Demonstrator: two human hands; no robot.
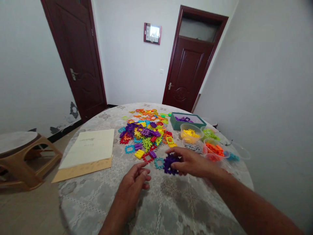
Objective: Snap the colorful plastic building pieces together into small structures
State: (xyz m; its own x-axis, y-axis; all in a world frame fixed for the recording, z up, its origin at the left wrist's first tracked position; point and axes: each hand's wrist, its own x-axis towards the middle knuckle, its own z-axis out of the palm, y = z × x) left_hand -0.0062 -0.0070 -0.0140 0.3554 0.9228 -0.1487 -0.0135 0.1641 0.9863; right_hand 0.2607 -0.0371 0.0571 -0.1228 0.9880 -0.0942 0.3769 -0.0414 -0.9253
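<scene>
White walls and two dark red doors (188,73) stand ahead of me, and below them lies the round bench (171,209) under its grey lace-patterned cloth. My right hand (193,161) lies out over the bench, its fingers (182,160) spread across a purple cluster of interlocking plastic pieces (170,164), and I cannot tell whether they grip it or only rest on it. My left hand (133,182) sits nearer me, its fingers (144,174) loosely curled around nothing I can see. A teal square piece (158,162) lies just beside the purple cluster, while a red piece (148,157) and a yellow piece (139,154) sit close by at the front of the big heap of coloured pieces (144,133), so a careless drag of the cluster could catch them and spread the heap. To my right, clear plastic bowls (190,133) of yellow and orange pieces crowd toward the bench edge beside a teal box (186,121); my right forearm (244,199) swinging too wide could tip one and scatter what it holds. Pressing hard on the cluster could also rumple the cloth and shift everything standing on it, if the cloth is not fixed down.
</scene>
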